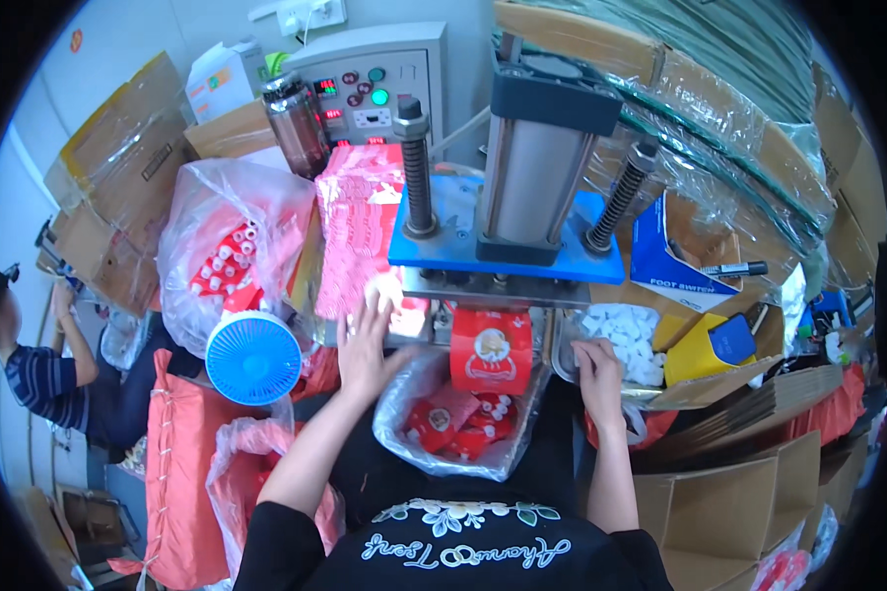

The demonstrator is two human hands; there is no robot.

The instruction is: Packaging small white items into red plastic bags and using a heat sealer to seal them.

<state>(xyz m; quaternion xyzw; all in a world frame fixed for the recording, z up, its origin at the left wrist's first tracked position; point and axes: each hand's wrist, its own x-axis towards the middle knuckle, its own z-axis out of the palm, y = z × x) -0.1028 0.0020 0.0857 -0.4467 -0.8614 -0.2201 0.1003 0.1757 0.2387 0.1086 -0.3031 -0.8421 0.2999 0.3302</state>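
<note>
Head view: left hand (365, 343) has fingers apart by the red sheets (357, 222), right hand (598, 374) has fingers together beside white pieces (633, 340)!

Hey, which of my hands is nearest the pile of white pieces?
Your right hand, just beside the white pieces. Your left hand is on the other side of the hanging red strip, near the pink patterned material.

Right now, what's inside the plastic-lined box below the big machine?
Inside the plastic-lined box is a jumble of red packets and small white round bits. The top packets cover the bottom, so what's down there can't be seen.
</note>
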